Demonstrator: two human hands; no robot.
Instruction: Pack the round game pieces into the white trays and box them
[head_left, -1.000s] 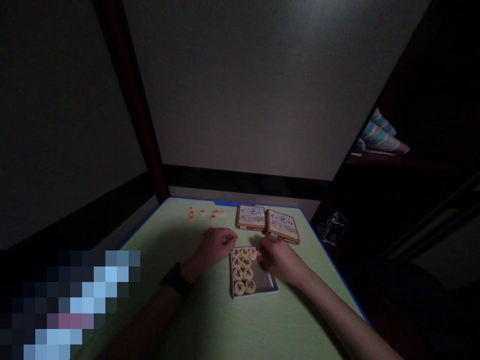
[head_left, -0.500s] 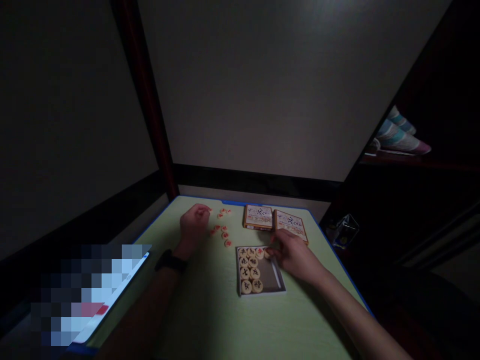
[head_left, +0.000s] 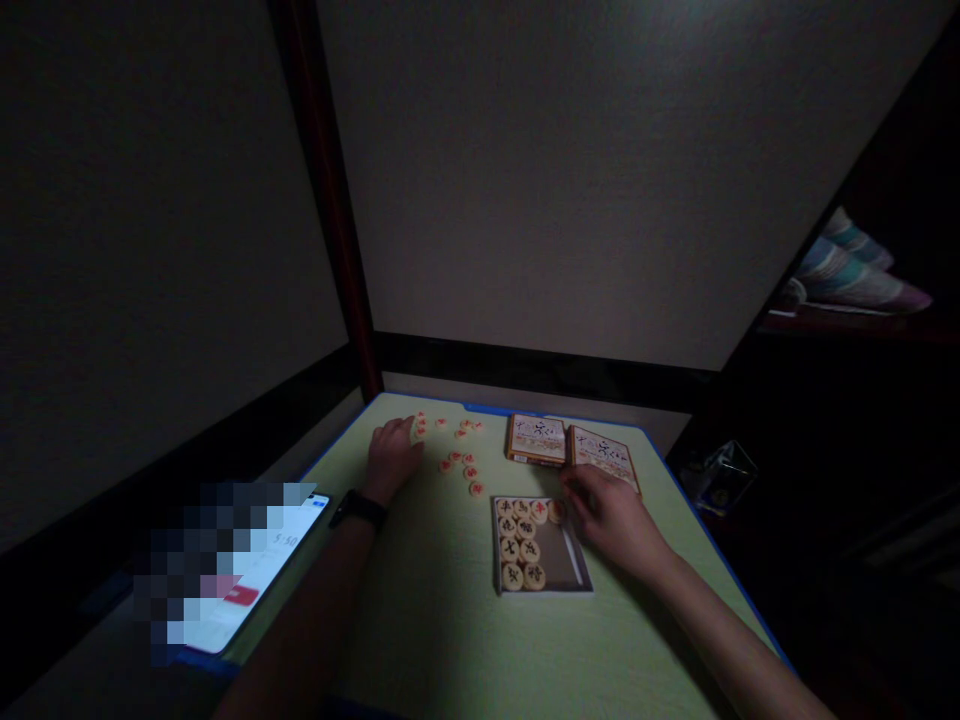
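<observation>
My left hand [head_left: 394, 458], with a dark band [head_left: 360, 510] at the wrist, rests at the table's far left. Its fingers are bent and parted, and the fingertips meet a small cluster of red-marked Chinese chess pieces [head_left: 421, 425]. My right hand [head_left: 611, 515] hovers at the upper right corner of a shallow box [head_left: 562, 555], fingers loosely curved and apart. Just left of its fingers, a chess piece [head_left: 555, 511] lies in the box's top row. Black-marked pieces [head_left: 530, 550] fill the box's left side, and one red-marked piece [head_left: 539, 511] sits in the top row.
More red-marked pieces [head_left: 470, 472] lie loose on the green table [head_left: 427, 600]. Two printed boxes [head_left: 536, 438] stand behind the open box. A lit phone [head_left: 259, 580] lies at the left edge. A wall [head_left: 540, 200] rises behind the table.
My left hand has shifted left, uncovering a loose piece and the cluster at its fingertips. My right hand has drawn slightly away from the piece in the box corner. The view has turned slightly left.
</observation>
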